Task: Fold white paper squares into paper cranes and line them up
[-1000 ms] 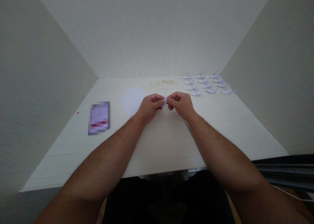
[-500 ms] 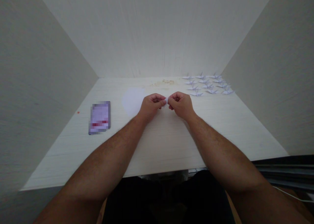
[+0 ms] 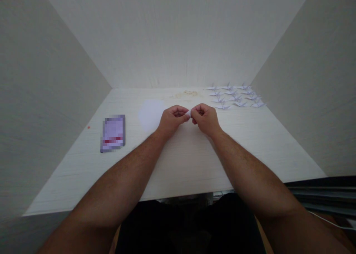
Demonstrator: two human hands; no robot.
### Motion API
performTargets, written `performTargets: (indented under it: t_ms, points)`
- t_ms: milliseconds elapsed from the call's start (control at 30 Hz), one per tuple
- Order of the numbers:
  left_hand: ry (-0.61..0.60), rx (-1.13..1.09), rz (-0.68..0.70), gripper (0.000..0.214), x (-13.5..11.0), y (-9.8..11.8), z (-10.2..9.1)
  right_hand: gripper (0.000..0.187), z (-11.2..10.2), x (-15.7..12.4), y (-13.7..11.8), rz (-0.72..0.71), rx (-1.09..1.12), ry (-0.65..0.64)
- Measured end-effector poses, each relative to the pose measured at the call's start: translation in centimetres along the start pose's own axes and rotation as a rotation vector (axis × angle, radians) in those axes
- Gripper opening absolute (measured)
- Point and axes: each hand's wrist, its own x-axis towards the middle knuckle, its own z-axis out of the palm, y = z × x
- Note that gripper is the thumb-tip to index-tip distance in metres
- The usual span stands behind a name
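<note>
At ctr., both hands [image 3: 172, 119] [image 3: 206, 117] pinch paper [image 3: 188, 113] (wht.).

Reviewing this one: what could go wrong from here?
The small white piece is pinched between the fingertips of the left hand and right hand, so uneven pulling could crease or tear it. The nearest folded paper figure stands just beyond the right hand and might get knocked by an outward move. The white paper lies beside the left hand, which could nudge it.
</note>
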Motion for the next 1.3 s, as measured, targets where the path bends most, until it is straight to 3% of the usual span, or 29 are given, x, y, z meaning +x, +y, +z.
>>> performTargets:
  t_ms: [167,467,833,1100,1300]
  points:
    - [0.053,-0.014,0.029,0.037,-0.1,0.3,0.2,0.020,0.1,0.0,0.2,0.048,0.069,-0.039]
    - [0.006,0.141,-0.008,0.034,-0.3,0.3,0.2,0.016,-0.1,0.1,0.3,-0.022,0.029,-0.006]
    - [-0.010,0.262,0.039,0.033,0.2,0.4,0.6,0.013,-0.3,-0.2,0.0,-0.116,-0.099,0.033]
    - [0.025,0.322,0.008,0.024,-0.4,0.5,1.1,0.014,-0.3,0.1,0.4,-0.055,-0.034,0.096]
    - [-0.009,0.292,0.036,0.029,-0.6,0.7,0.9,0.015,-0.5,0.3,0.4,-0.022,-0.010,0.011]
